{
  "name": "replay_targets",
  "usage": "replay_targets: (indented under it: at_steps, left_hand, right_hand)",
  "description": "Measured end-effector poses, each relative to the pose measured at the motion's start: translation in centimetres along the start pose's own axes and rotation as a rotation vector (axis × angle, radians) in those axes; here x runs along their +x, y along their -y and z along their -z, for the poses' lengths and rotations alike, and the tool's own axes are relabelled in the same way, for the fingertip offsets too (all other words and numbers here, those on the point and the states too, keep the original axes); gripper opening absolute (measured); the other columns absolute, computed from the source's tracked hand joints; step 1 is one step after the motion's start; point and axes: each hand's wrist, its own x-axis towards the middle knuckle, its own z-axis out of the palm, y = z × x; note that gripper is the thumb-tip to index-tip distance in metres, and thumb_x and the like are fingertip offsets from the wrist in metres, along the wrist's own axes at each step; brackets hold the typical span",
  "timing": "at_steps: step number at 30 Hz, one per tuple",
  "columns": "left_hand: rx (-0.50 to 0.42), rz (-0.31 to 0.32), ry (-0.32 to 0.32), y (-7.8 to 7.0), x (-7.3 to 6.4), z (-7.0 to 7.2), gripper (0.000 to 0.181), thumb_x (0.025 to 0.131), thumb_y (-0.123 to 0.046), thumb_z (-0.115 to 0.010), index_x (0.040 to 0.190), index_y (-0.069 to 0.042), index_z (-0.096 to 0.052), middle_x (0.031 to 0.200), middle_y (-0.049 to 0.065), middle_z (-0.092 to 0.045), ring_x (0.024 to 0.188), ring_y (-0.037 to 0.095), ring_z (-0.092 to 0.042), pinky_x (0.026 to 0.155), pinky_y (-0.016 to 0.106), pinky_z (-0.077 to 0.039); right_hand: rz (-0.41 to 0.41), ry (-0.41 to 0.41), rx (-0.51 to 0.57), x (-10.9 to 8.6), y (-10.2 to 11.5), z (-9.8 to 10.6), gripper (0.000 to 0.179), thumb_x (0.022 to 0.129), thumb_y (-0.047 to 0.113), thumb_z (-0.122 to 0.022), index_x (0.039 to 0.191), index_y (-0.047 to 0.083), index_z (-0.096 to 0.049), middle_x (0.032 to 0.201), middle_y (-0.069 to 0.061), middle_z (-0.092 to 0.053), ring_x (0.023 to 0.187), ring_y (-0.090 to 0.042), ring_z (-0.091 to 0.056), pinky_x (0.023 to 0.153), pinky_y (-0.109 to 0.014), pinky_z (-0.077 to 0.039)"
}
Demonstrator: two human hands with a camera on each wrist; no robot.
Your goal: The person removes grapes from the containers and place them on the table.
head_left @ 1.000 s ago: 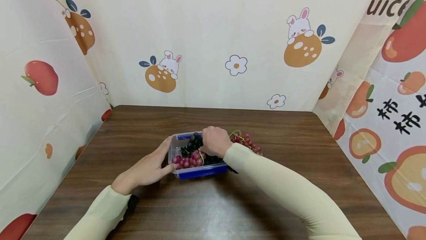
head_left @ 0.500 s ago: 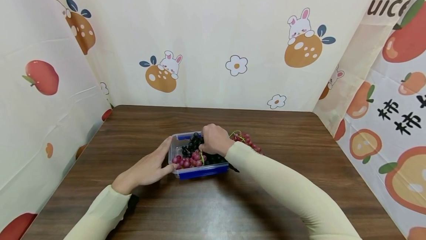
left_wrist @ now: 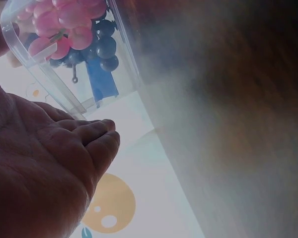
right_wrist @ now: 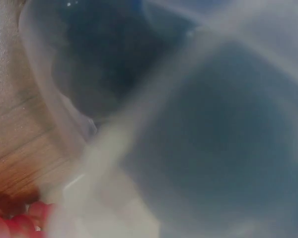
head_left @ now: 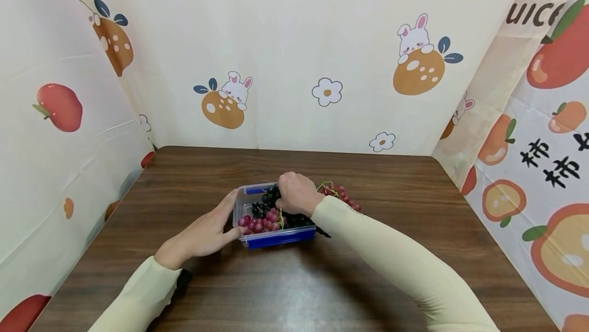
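Note:
A clear plastic food box (head_left: 241,210) with blue side clips stands on the table, holding red grapes (head_left: 259,224) and black grapes (head_left: 299,221). My left hand (head_left: 202,230) rests against the box's left end, thumb on the near corner and straight fingers along the wall. In the left wrist view those fingers (left_wrist: 97,139) lie beside the see-through wall. My right hand (head_left: 296,194) reaches down into the box with bent fingers, gripping the black bunch; its fingertips are hidden. The right wrist view is mostly blurred box wall, with dark grapes (right_wrist: 104,49) behind it.
Another bunch of red grapes (head_left: 338,192) with green stems lies on the brown wooden table (head_left: 391,183), just behind and right of the box. Fruit-print cloth (head_left: 276,40) hangs around the table's back and sides.
My right hand has shifted very slightly away from me, and the grapes under it have moved a little right. My left hand has stayed on the box.

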Motion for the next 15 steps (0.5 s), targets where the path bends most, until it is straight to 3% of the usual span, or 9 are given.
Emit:
replay_targets:
  at_steps: [7, 15]
  left_hand:
    - [0.008, 0.004, 0.003, 0.02, 0.03, -0.06, 0.098, 0.100, -0.057, -0.056, 0.166, -0.012, 0.000, 0.172, 0.011, -0.003, 0.151, 0.035, -0.028, 0.117, 0.055, -0.032]
    - [0.008, 0.005, -0.001, -0.07, 0.00, -0.03, 0.098, 0.100, -0.058, -0.056, 0.166, -0.010, -0.002, 0.172, 0.011, -0.004, 0.149, 0.036, -0.032, 0.115, 0.055, -0.035]
  right_hand:
    - [0.040, -0.025, 0.000, -0.08, -0.25, 0.01, 0.036, 0.084, 0.013, -0.068, 0.057, 0.015, -0.045, 0.087, -0.004, -0.055, 0.055, -0.014, -0.037, 0.046, -0.029, -0.035]
    - [0.096, -0.079, -0.003, -0.27, -0.54, 0.48, 0.040, 0.084, 0.008, -0.066, 0.057, 0.017, -0.038, 0.077, -0.004, -0.052, 0.058, -0.013, -0.031, 0.050, -0.028, -0.034]
